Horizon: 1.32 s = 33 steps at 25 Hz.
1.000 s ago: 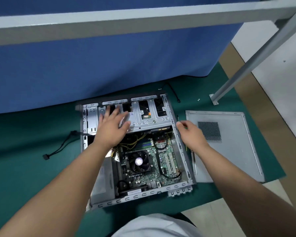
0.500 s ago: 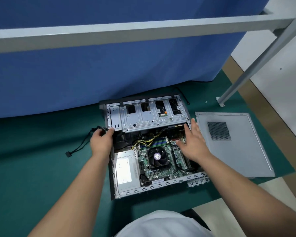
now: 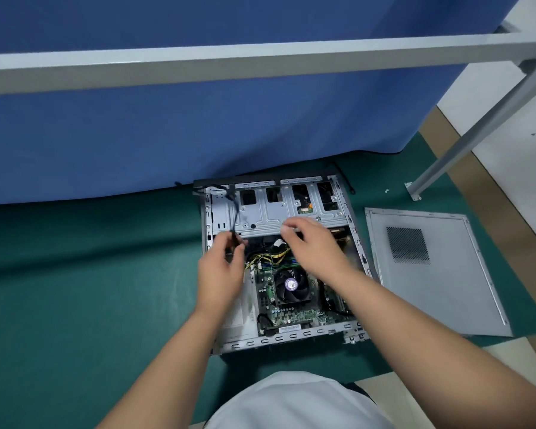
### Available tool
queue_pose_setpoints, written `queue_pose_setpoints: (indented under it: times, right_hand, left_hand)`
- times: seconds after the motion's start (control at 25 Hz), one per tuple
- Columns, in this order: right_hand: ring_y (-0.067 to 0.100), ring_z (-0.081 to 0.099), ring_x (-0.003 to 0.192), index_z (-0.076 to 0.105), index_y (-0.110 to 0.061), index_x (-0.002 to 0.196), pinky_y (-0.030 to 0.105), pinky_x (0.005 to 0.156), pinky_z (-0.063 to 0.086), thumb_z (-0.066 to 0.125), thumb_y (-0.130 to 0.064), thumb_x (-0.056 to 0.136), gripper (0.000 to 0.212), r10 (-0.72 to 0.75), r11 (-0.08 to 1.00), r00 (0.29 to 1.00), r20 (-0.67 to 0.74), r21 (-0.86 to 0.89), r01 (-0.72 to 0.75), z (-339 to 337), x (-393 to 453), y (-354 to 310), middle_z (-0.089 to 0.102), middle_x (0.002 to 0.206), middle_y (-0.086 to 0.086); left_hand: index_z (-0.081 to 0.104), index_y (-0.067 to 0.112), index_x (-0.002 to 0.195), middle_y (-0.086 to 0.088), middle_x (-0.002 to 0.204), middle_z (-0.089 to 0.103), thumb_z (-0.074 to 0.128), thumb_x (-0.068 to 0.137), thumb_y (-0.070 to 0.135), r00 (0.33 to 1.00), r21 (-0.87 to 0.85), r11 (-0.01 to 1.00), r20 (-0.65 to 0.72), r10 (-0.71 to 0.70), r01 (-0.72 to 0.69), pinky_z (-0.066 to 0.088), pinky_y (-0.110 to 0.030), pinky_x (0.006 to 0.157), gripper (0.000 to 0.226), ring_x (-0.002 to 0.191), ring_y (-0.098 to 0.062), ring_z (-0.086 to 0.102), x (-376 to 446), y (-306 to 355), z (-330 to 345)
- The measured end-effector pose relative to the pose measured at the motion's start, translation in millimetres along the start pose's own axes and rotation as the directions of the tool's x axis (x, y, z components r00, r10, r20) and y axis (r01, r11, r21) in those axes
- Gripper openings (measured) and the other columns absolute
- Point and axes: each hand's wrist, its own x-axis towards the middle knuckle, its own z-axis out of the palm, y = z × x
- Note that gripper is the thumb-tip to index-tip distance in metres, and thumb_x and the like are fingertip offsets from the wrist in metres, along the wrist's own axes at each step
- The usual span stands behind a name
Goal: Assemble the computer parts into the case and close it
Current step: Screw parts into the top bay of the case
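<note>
So here's where it stands, going left to right. The green mat [image 3: 75, 289] on the bench to the left of the case is bare now; the black cable [image 3: 234, 218] that was trailing out across it half a second ago has been pulled up and in. It now runs from the far left corner of the case [image 3: 291, 340] down over the drive cage [image 3: 279, 216] to the person's left hand [image 3: 222, 267], whose fingers are curled and pinching the cable's end right at the cage's near edge. That hand was out at the left wall of the case a moment back, so it has brought the cable inside.

Next over, the right hand [image 3: 314, 246] has shifted from the right side of the board up to the middle, hovering over the yellow wires [image 3: 273, 258] just behind the CPU fan [image 3: 291, 284]. It's blurry, fingers loosely spread, and I don't see anything in them.

My guess is the cable's about to get plugged in somewhere under the cage, with the right hand clearing wires or finding the port.

Far right, the side panel [image 3: 440, 274] lies flat on the mat beside the case, untouched. So closing up is a fair way off yet.
</note>
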Motion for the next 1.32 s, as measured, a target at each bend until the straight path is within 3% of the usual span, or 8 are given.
queue_pose_setpoints:
  times: [0.08,0.16,0.32,0.48,0.6,0.8,1.12,1.32]
  right_hand:
    - [0.001,0.061,0.11,0.067,-0.028,0.121,0.038,0.104,0.048,0.049,-0.066,0.095,0.05,0.048,0.915,0.985,0.163,0.389,-0.108,11.5,9.3,-35.6,0.069,0.121,-0.015]
    - [0.012,0.07,0.097,0.069,-0.021,0.113,0.031,0.09,0.053,0.061,-0.054,0.096,0.038,0.094,0.707,0.938,0.333,0.641,-0.299,14.3,19.6,-55.4,0.077,0.102,-0.006]
    - [0.012,0.056,0.059,0.069,-0.013,0.101,0.028,0.063,0.054,0.073,-0.02,0.094,0.01,0.102,0.423,0.941,0.324,0.842,-0.336,-6.8,29.9,-54.0,0.057,0.065,-0.002]
    - [0.021,0.065,0.067,0.061,-0.014,0.094,0.034,0.069,0.059,0.065,-0.025,0.1,0.014,0.117,0.504,0.956,0.269,0.813,-0.291,-34.3,24.2,-34.2,0.066,0.071,0.003]
    - [0.026,0.074,0.089,0.058,-0.01,0.099,0.04,0.086,0.06,0.055,-0.024,0.105,0.016,0.174,0.512,0.964,0.203,0.817,-0.264,-46.9,18.4,-16.1,0.078,0.097,0.012]
    - [0.02,0.061,0.062,0.059,-0.007,0.102,0.037,0.072,0.06,0.049,-0.01,0.106,0.011,0.278,0.339,0.955,0.102,0.92,-0.197,-75.5,12.2,14.3,0.065,0.069,0.006]
    - [0.006,0.041,0.053,0.066,-0.021,0.118,0.023,0.05,0.04,0.046,-0.041,0.108,0.03,0.316,0.564,0.946,-0.066,0.815,-0.132,-78.2,-1.8,48.7,0.052,0.07,-0.006]
    - [0.008,0.033,0.049,0.059,-0.016,0.11,0.025,0.048,0.03,0.037,-0.063,0.102,0.052,0.267,0.7,0.963,0.034,0.68,-0.218,-64.1,-17.9,60.0,0.041,0.06,-0.008]
  left_hand:
    - [0.059,0.032,0.103,0.017,0.096,0.073,0.062,0.1,0.018,0.991,0.016,0.997,0.115,0.076,-0.078,0.054,-0.02,0.075,0.015,0.088,-0.001,0.069,-10.7,2.3,6.0]
    - [0.058,0.028,0.109,0.007,0.095,0.072,0.061,0.1,0.021,0.965,0.082,0.982,0.212,0.151,-0.172,0.055,-0.036,0.075,0.012,0.085,-0.014,0.068,-20.1,0.4,10.2]
    - [0.063,0.022,0.118,0.003,0.092,0.064,0.062,0.098,0.019,0.916,0.166,0.937,0.316,0.246,-0.308,0.05,-0.036,0.076,0.02,0.085,-0.017,0.058,-26.3,-1.5,6.4]
    - [0.064,0.016,0.119,-0.001,0.102,0.071,0.056,0.099,0.021,0.841,0.165,0.899,0.455,0.294,-0.405,0.032,-0.014,0.112,0.022,0.098,-0.018,0.058,-19.4,2.0,5.1]
    - [0.062,0.025,0.126,0.0,0.108,0.07,0.055,0.101,0.025,0.76,0.197,0.879,0.603,0.241,-0.435,0.048,-0.029,0.089,0.026,0.099,-0.022,0.062,-11.7,6.5,8.5]
    - [0.06,0.029,0.14,-0.004,0.114,0.071,0.054,0.103,0.034,0.631,0.263,0.763,0.739,0.234,-0.591,0.048,-0.033,0.091,0.038,0.107,-0.025,0.062,-9.1,5.1,16.2]
    - [0.055,0.044,0.142,-0.002,0.117,0.068,0.042,0.104,0.048,0.481,0.403,0.526,0.876,0.015,-0.749,0.047,-0.036,0.097,0.04,0.115,-0.028,0.061,-6.6,15.9,30.8]
    - [0.066,0.031,0.13,-0.006,0.116,0.068,0.04,0.097,0.06,0.408,0.494,0.449,0.869,-0.279,-0.745,0.053,-0.04,0.093,0.051,0.109,-0.031,0.063,-1.9,30.5,37.0]
